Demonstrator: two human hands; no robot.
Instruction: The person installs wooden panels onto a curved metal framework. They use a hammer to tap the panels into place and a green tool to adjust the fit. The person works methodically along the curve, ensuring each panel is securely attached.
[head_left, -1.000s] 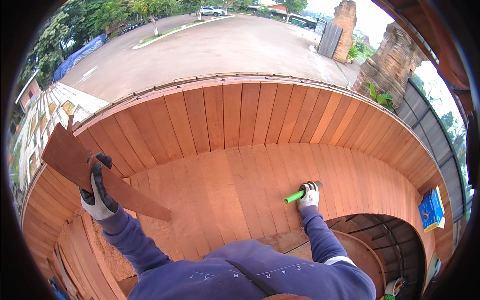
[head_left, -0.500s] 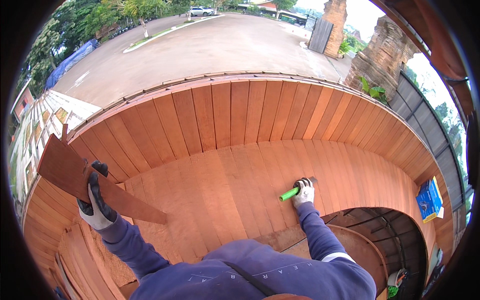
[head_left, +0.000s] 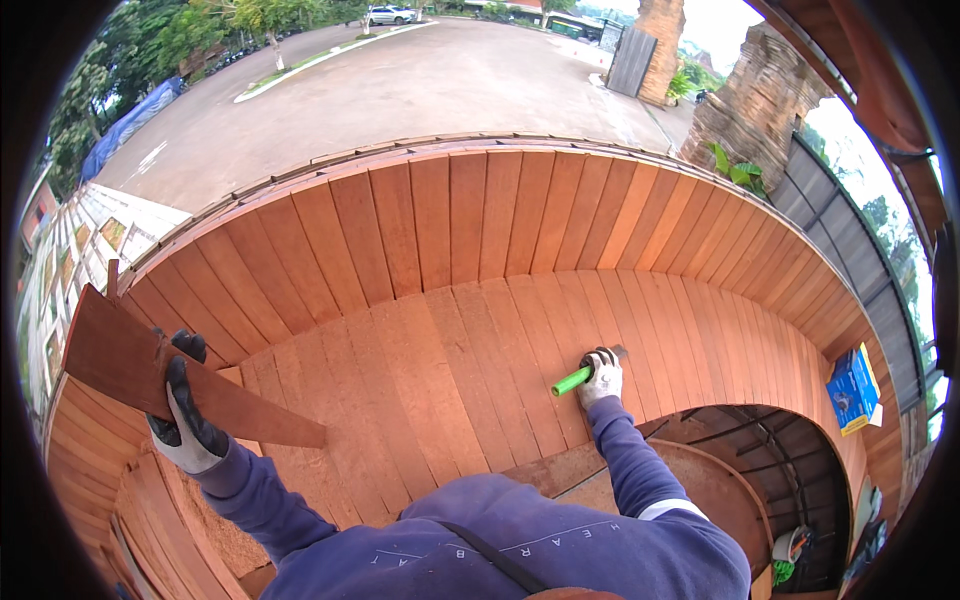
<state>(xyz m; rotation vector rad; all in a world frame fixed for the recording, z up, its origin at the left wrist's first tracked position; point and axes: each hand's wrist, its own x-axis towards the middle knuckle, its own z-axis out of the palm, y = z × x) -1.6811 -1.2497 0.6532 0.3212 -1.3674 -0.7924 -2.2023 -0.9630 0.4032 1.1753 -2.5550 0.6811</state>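
Note:
My left hand [head_left: 188, 410], in a grey and black glove, is closed round a dark reddish-brown wooden plank [head_left: 240, 400]. The plank is held tilted at the left, its wide end raised toward the backrest and its narrow end close to or on the curved bench seat [head_left: 430, 370]. Over the seat's right part, my right hand [head_left: 601, 377], gloved too, grips a green-handled tool [head_left: 571, 381]. The bare end of that handle points left. A small dark part shows past the knuckles, but the fingers hide what kind of tool it is.
A curved backrest of upright slats [head_left: 430, 215] rims the seat. Loose planks [head_left: 180, 525] lie at lower left. A blue and yellow box [head_left: 853, 390] sits at the right, by a curved opening [head_left: 745, 450] in the seat. Beyond lie a paved yard [head_left: 400, 90] and brick pillars [head_left: 750, 100].
The view has shifted slightly, so everything sits a little farther left and higher. Both hands keep their grips on the plank and the green-handled tool, with little other movement.

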